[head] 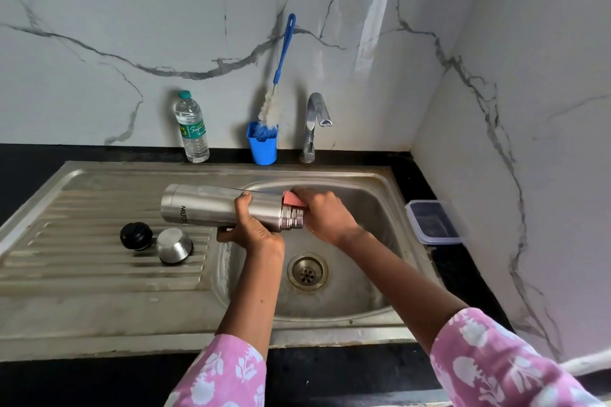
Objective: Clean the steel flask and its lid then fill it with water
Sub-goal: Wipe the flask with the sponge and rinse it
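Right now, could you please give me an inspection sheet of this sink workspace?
Surface: steel sink with ribbed drainboard, set in a black counter.
Job's things: steel flask held sideways over the basin, mouth rightward; black stopper and steel cap on the drainboard.
Clutter: water bottle, blue cup holding a bottle brush, plastic container at right.
Hands: left hand grips the flask; right hand holds a pink sponge at its neck.
Cables: nothing seen.
Surroundings: marble-look wall; tap, no water seen running.
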